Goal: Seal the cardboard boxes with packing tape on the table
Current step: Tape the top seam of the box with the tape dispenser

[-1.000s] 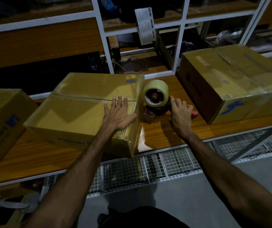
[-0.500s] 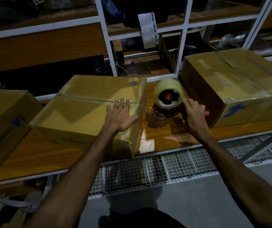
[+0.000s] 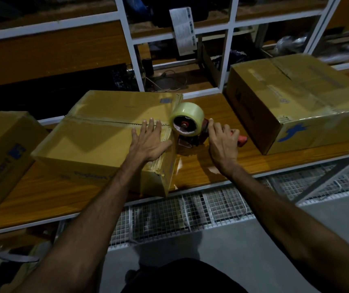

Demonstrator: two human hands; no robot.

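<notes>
My left hand (image 3: 148,142) lies with flat, spread fingers on the middle box (image 3: 106,132) while my right hand (image 3: 222,142) grips the tape dispenser (image 3: 188,123) beside it on the bench (image 3: 211,166).

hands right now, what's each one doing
Left hand: open, flat on the middle box.
Right hand: gripping the tape dispenser handle.
</notes>
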